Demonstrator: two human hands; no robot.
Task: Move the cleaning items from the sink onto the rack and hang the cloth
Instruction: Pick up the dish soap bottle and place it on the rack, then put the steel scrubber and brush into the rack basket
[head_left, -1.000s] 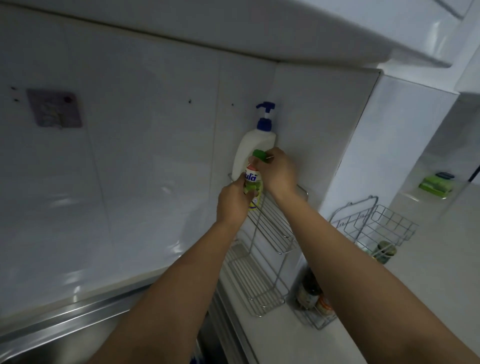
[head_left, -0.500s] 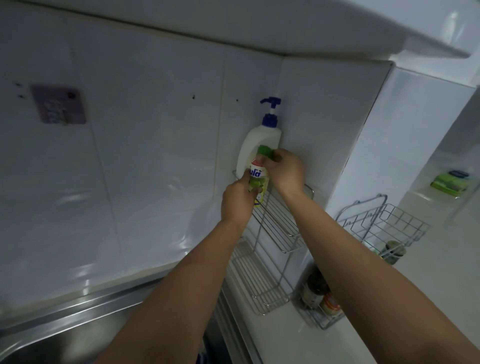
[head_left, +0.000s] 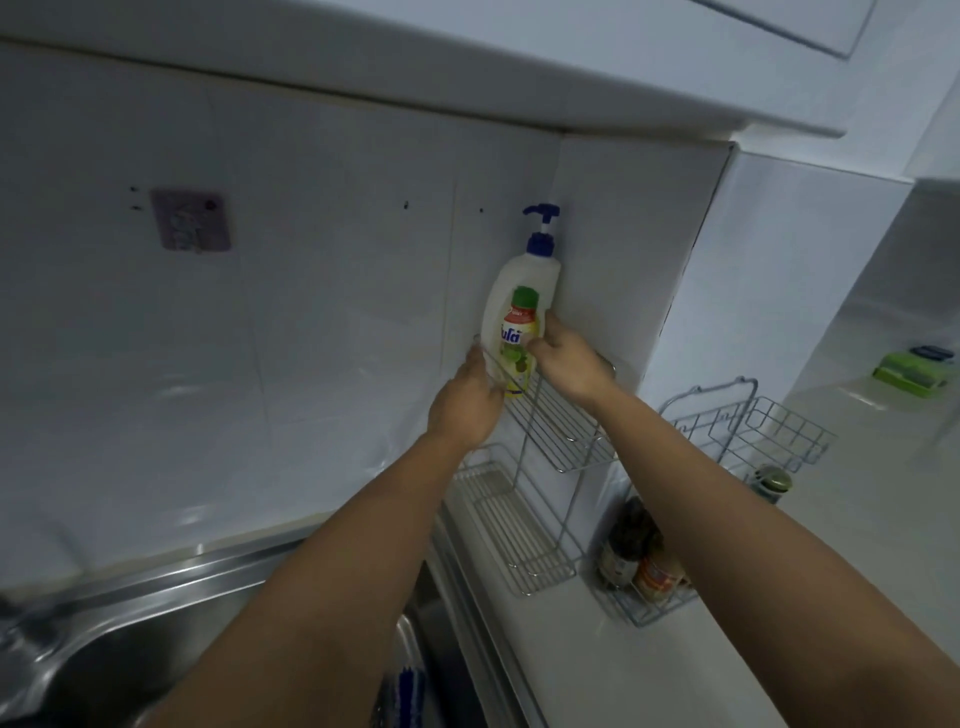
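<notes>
The green-capped dish-soap bottle (head_left: 518, 340), clamped by both hands' fingers (head_left: 537, 345) at the two-tier wire rack's (head_left: 566, 426) twelve-o'clock end, could be tipped off if released off-centre.

The right hand (head_left: 569, 358) no longer pinches the green cap of the small dish-soap bottle (head_left: 518, 340) — it has slid down to grip the bottle's right side, leaving the cap uncovered. The left hand (head_left: 465, 402) has dropped lower, now touching the bottle near its base at the front wire of the rack's top shelf (head_left: 566, 426). The bottle itself sits lower against the white pump bottle (head_left: 524, 280) — upright, at the shelf's left end.
</notes>
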